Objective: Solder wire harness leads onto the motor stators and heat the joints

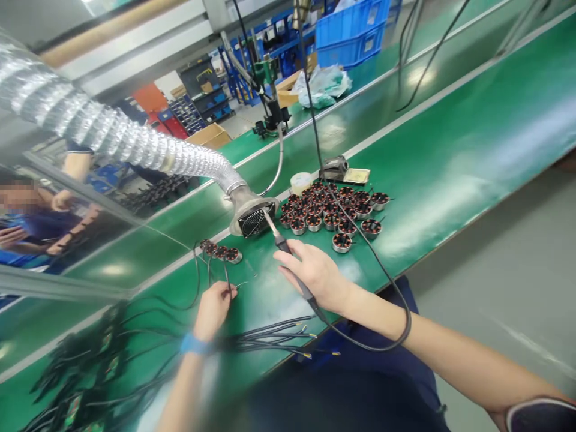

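Right hand (315, 273) pen-gripping soldering iron (283, 245), tip just beside fume extractor nozzle (254, 216), positioned to draw fumes; left hand (213, 309) pinching black lead (228, 270) near small motors (220, 252), left of nozzle.

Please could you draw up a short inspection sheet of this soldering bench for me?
surface: green bench belt, seen tilted.
job's things: soldering iron; copper-wound motors in a pile; a few more motors nearer the left hand.
clutter: white tub; iron stand.
hands: left hand pinches a black wire, blue wristband on its wrist; right hand grips the iron.
cables: black leads with bare ends; iron cord.
surroundings: foil extractor hose; blue crates; a person beyond a clear panel.
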